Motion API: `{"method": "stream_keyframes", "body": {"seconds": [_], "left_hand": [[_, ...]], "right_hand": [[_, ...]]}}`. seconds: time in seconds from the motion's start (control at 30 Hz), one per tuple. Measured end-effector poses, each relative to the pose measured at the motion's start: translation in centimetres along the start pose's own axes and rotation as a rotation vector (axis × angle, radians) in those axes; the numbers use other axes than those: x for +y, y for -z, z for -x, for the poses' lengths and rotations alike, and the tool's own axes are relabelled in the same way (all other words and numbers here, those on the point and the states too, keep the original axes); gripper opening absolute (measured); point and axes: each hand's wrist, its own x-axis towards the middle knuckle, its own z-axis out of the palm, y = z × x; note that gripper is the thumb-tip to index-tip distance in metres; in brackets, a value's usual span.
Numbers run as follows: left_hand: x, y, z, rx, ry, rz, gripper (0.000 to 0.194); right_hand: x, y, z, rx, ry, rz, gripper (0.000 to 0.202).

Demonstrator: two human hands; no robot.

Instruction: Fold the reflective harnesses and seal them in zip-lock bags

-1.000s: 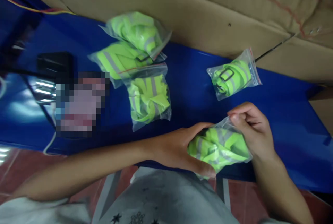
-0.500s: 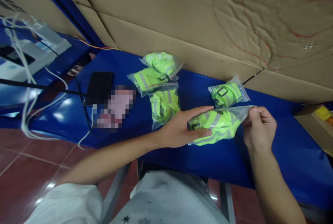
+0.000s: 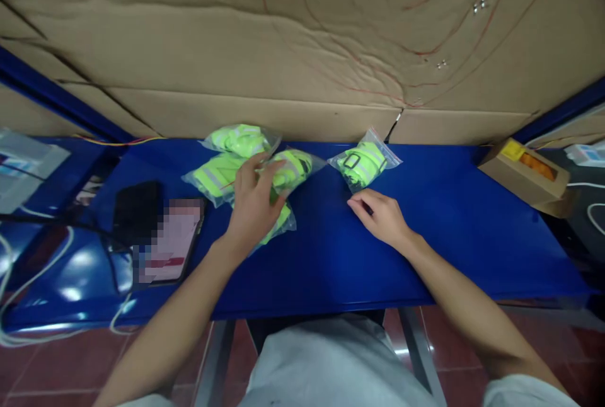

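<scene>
My left hand is over a pile of clear zip bags at the left of the blue table. Its bent fingers and thumb are around the left end of a bag of neon-yellow reflective strap. Under and beside it lie similar bags: one at the back, one at the left, and one in front that the hand partly covers. My right hand rests low over the table, its thumb and fingers closed with nothing visible in them. Just beyond its fingertips lies another bag of yellow strap with a black buckle.
A phone and a black box-like item lie at the left, among cables. An open cardboard box with orange contents stands at the right. Behind the blue table rises a cardboard wall with red lines.
My left hand has carried the bag left, onto the pile. My right hand has let go of that bag's edge and sits near the lone bag. The view has turned right.
</scene>
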Motion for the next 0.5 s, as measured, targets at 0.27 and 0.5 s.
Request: {"method": "stream_keyframes", "body": {"seconds": [0.27, 0.5], "left_hand": [[4.8, -0.5, 2.8, -0.090, -0.442, -0.121, 0.018], [2.4, -1.5, 0.7, -0.100, -0.504, -0.437, 0.024]], "right_hand": [[3.8, 2.9, -2.4, 0.377, -0.060, 0.095, 0.039], [10.3, 4.4, -8.6, 0.271, -0.443, -0.170, 0.055]]}}
